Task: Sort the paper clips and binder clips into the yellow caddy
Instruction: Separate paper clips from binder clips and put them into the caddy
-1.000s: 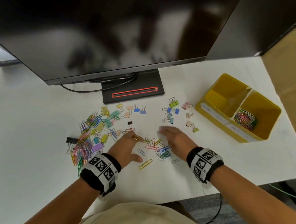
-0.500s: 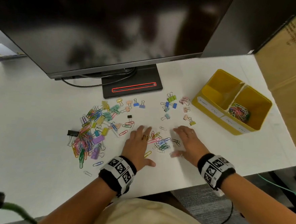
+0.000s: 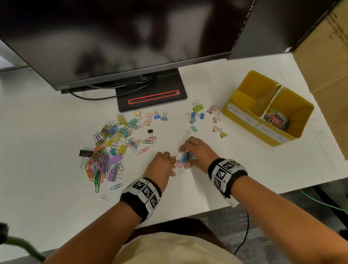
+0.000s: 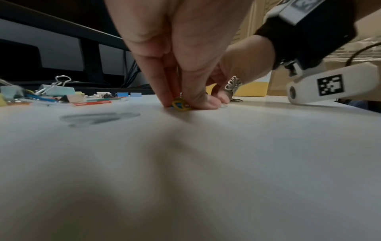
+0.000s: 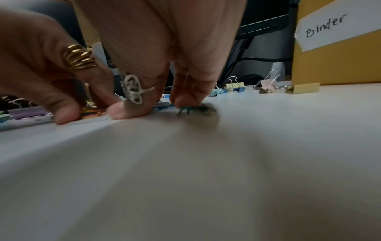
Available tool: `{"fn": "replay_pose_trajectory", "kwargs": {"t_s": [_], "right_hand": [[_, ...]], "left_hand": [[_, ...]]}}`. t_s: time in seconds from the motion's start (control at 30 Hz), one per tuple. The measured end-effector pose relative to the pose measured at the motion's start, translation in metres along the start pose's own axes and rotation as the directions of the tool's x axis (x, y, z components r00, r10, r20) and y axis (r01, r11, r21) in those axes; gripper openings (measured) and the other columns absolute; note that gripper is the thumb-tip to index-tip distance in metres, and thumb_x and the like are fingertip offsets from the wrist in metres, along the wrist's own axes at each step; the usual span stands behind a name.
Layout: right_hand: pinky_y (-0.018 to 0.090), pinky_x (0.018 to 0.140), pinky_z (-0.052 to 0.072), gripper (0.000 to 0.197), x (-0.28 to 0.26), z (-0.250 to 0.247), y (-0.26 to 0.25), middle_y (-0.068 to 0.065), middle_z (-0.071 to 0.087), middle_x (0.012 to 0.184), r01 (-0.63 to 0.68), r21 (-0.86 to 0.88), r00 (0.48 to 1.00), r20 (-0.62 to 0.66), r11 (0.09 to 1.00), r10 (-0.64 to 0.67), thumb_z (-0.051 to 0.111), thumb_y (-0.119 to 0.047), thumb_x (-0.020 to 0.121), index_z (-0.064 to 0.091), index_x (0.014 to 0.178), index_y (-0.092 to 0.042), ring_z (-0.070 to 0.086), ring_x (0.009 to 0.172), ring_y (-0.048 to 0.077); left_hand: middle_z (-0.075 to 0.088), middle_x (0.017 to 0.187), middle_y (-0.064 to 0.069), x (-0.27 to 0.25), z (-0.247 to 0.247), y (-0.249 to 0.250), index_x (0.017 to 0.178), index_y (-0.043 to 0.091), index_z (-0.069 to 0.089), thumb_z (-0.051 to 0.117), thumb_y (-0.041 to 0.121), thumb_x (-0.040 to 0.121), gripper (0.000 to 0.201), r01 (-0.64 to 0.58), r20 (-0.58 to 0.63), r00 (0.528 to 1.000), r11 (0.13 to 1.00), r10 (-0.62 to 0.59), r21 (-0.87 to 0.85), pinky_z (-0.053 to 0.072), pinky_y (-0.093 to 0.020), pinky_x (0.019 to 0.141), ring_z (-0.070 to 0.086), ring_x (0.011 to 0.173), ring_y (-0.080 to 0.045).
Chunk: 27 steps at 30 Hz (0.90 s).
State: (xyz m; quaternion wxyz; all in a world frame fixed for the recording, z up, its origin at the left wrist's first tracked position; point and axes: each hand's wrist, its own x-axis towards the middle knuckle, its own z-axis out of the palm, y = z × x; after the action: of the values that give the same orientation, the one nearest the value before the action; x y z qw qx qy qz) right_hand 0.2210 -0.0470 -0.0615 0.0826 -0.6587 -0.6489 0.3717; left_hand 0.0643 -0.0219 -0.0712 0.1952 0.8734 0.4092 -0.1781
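A small bunch of coloured paper clips [image 3: 186,158] lies on the white desk [image 3: 43,164] between my two hands. My left hand [image 3: 168,162] pinches its left side; a yellow and blue clip [image 4: 181,105] shows under the left hand's fingertips [image 4: 164,99]. My right hand [image 3: 190,152] curls over the bunch from the right, its fingertips [image 5: 185,99] on dark green clips [image 5: 195,109]. The yellow caddy [image 3: 240,113] stands at the right. Its right compartment holds paper clips [image 3: 276,119]; the left compartment, labelled "Binder" [image 5: 325,26], shows nothing inside.
A mixed pile of paper and binder clips [image 3: 108,148] spreads left of my hands. Loose binder clips [image 3: 196,117] lie between hands and caddy. A monitor stand base [image 3: 151,93] is behind, a cardboard box [image 3: 338,71] beside the caddy. The desk's front edge is close.
Both hands were flat and apart over the spread clips. They have drawn together with curled fingers, bunching the paper clips between them.
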Motion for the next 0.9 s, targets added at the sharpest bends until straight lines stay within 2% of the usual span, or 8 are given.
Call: {"fn": "replay_pose_trajectory", "kwargs": {"t_s": [0.1, 0.23, 0.37, 0.47, 0.57, 0.7, 0.8, 0.9], "right_hand": [[0.017, 0.078, 0.042, 0.033, -0.002, 0.008, -0.003, 0.021, 0.054, 0.116, 0.003, 0.003, 0.998, -0.061, 1.0, -0.003, 0.058, 0.012, 0.079, 0.063, 0.109, 0.0, 0.053, 0.103, 0.028], [0.026, 0.082, 0.041, 0.028, 0.002, 0.014, -0.003, 0.022, 0.059, 0.111, 0.047, -0.195, 0.992, -0.108, 0.98, -0.069, 0.054, 0.012, 0.081, 0.062, 0.106, 0.003, 0.056, 0.103, 0.031], [0.026, 0.05, 0.051, 0.033, 0.005, 0.015, -0.01, 0.022, 0.066, 0.072, 0.077, -0.421, 0.996, -0.013, 0.904, -0.091, 0.075, 0.021, 0.045, 0.064, 0.072, 0.005, 0.065, 0.064, 0.033], [0.018, 0.044, 0.046, 0.039, 0.006, 0.016, -0.009, 0.012, 0.066, 0.065, 0.057, -0.579, 0.994, -0.044, 0.814, -0.1, 0.085, 0.003, 0.033, 0.066, 0.067, -0.002, 0.065, 0.058, 0.023], [0.031, 0.081, 0.046, 0.028, 0.007, 0.006, -0.009, 0.021, 0.058, 0.112, 0.002, -0.456, 1.0, -0.001, 0.89, -0.003, 0.055, 0.004, 0.083, 0.056, 0.11, 0.003, 0.057, 0.105, 0.031], [0.025, 0.083, 0.043, 0.024, 0.004, -0.009, -0.002, 0.021, 0.065, 0.106, -0.168, 0.03, 0.976, -0.135, 0.985, 0.17, 0.049, 0.004, 0.088, 0.063, 0.107, 0.003, 0.06, 0.102, 0.031], [0.019, 0.065, 0.051, 0.013, -0.006, -0.016, 0.012, 0.006, 0.068, 0.066, -0.17, 0.515, 0.949, -0.144, 0.84, 0.28, 0.059, 0.001, 0.086, 0.067, 0.095, 0.005, 0.061, 0.065, 0.017], [0.012, 0.056, 0.054, 0.013, -0.018, -0.02, 0.017, -0.006, 0.067, 0.049, -0.079, 0.812, 0.951, -0.112, 0.578, 0.287, 0.056, 0.006, 0.086, 0.064, 0.097, 0.007, 0.061, 0.049, 0.005]], "left_hand": [[0.052, 0.127, -0.013, 0.006, -0.004, 0.0, 0.124, 0.004, 0.054, 0.053, 0.023, 0.093, 0.036, 0.037, 0.021, 0.999, 0.999, -0.037, -0.019, 0.04, -0.03, 0.092, 0.047, 0.118, -0.027], [0.053, 0.127, -0.016, 0.007, -0.005, 0.0, 0.119, 0.002, 0.056, 0.045, 0.018, 0.097, 0.029, 0.061, -0.027, 0.998, 0.997, -0.063, -0.048, 0.04, -0.03, 0.092, 0.048, 0.118, -0.027], [0.054, 0.124, -0.016, 0.006, -0.005, 0.002, 0.116, 0.003, 0.056, 0.043, 0.009, 0.097, 0.024, 0.066, -0.074, 0.995, 0.998, -0.066, -0.003, 0.042, -0.03, 0.089, 0.05, 0.115, -0.027], [0.054, 0.122, -0.016, 0.006, -0.007, 0.004, 0.115, 0.001, 0.054, 0.046, 0.004, 0.094, 0.023, 0.076, -0.094, 0.993, 0.997, -0.075, -0.002, 0.043, -0.031, 0.088, 0.051, 0.114, -0.028], [0.054, 0.121, -0.017, 0.008, -0.011, 0.003, 0.116, 0.001, 0.052, 0.046, 0.002, 0.093, 0.023, 0.07, -0.098, 0.993, 0.998, -0.069, 0.003, 0.045, -0.032, 0.087, 0.054, 0.113, -0.029], [0.059, 0.122, -0.018, 0.011, -0.02, -0.007, 0.117, 0.0, 0.058, 0.045, 0.004, 0.093, 0.028, 0.111, -0.081, 0.989, 0.979, -0.126, -0.169, 0.044, -0.034, 0.094, 0.056, 0.113, -0.03], [0.066, 0.116, -0.017, 0.007, -0.029, -0.02, 0.11, 0.001, 0.066, 0.053, 0.008, 0.091, 0.024, 0.166, -0.142, 0.94, 0.783, -0.309, -0.6, 0.048, -0.035, 0.098, 0.061, 0.107, -0.03], [0.067, 0.098, -0.019, -0.001, -0.035, -0.034, 0.113, 0.0, 0.062, 0.053, 0.005, 0.092, 0.024, 0.142, 0.006, 0.919, 0.315, -0.395, -0.939, 0.053, -0.04, 0.089, 0.062, 0.083, -0.025]]}}
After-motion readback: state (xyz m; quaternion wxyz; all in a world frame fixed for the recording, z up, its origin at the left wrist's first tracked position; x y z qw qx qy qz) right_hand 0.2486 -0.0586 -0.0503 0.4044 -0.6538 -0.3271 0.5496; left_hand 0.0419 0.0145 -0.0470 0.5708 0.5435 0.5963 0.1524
